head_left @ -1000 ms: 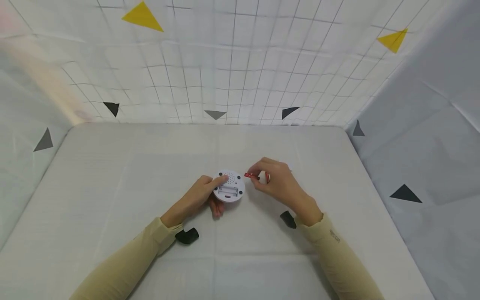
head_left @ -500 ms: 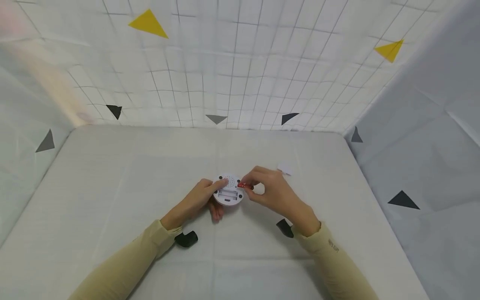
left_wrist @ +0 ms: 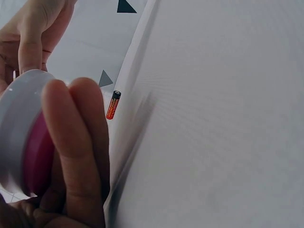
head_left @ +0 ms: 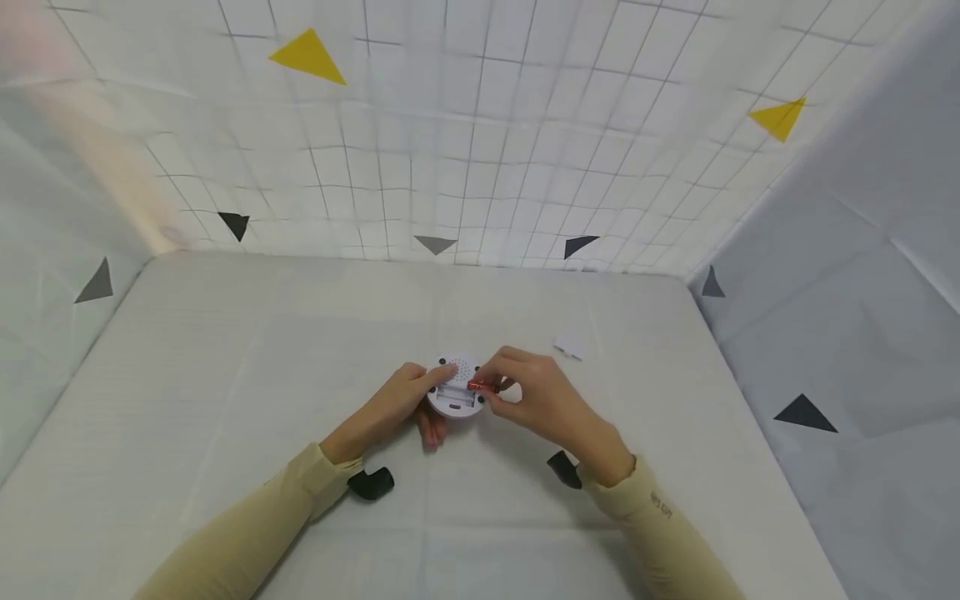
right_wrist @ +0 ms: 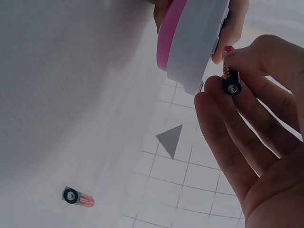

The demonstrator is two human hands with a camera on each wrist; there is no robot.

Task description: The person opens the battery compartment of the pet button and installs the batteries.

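My left hand [head_left: 401,400] holds a round white device [head_left: 455,409], its thumb on the perforated speaker face and its fingers underneath. The wrist views show a pink side [right_wrist: 169,35] on the device. An open battery compartment [head_left: 455,396] faces up, with no battery visible in it. My right hand [head_left: 540,396] pinches a red-and-black battery [right_wrist: 231,76] between thumb and fingers, right at the compartment's edge. A second battery [left_wrist: 113,105] lies on the table; in the head view the right hand seems to hide it.
A small white cover [head_left: 568,347] lies on the table beyond the right hand. Black curved pieces sit by the left cuff [head_left: 333,467] and right cuff [head_left: 615,487]. White sheet walls with a grid stand behind the table and at its sides.
My right hand has moved left and toward me, bringing the battery from beside the device to over its compartment. The white cover has come into view. The left hand keeps its hold.
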